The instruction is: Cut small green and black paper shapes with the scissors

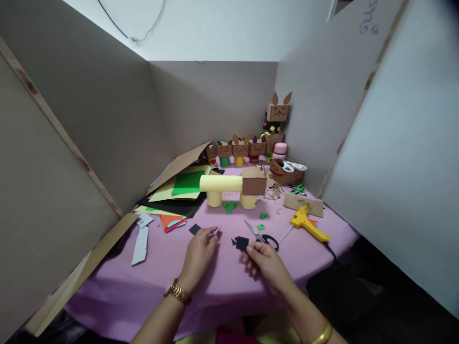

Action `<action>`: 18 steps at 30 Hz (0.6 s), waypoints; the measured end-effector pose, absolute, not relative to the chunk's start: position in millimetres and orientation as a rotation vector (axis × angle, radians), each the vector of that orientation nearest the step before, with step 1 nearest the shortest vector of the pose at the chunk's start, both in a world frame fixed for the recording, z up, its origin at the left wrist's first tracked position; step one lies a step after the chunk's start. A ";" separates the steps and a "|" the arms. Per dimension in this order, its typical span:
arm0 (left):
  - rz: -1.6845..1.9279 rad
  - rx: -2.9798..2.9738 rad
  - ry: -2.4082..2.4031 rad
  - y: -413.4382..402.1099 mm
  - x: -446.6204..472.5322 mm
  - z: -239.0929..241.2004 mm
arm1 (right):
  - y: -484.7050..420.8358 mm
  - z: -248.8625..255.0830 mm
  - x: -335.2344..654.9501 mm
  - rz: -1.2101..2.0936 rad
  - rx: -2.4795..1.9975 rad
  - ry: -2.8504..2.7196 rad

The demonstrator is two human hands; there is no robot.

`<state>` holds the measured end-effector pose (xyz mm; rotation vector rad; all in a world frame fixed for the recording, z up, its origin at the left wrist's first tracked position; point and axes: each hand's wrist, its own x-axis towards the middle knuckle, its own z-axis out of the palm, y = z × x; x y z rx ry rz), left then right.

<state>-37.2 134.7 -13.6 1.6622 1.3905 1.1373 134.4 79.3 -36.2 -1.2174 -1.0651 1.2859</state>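
Note:
My right hand [263, 260] pinches a small black square of paper [243, 243] between thumb and fingers, above the table. At its left edge shows a small black scrap [234, 241]. My left hand [202, 251] is closed, with a thin sliver at its fingertips that is too small to name. Beside it lies another black paper piece [194, 229]. Just past my right hand, black-handled scissors [263, 235] rest with their blades parted. Farther back stands a model of pale yellow paper tubes [221, 183] with a brown cardboard box [254, 181] at its right end.
A yellow glue gun [308, 224] lies on the right by a cardboard strip [303, 204]. Coloured sheets [186, 184] pile up at left; green scraps [229, 206] are scattered. Box-headed animal figures [240, 149] stand behind. A cardboard box [287, 174] holds white scissors [294, 166]. Grey partitions [215, 100] enclose the table.

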 end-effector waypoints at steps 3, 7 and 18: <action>1.137 1.841 1.438 133.8 -30.2 -12.9 | 79.4 -34.5 136.2 1.315 -1.185 -0.967; 0.986 2.303 1.380 127.8 -12.7 -15.8 | 79.5 -35.6 137.2 1.311 -1.158 -0.923; 1.033 2.199 1.100 102.6 -9.8 1.9 | 55.2 -22.6 138.8 0.922 -1.158 -1.180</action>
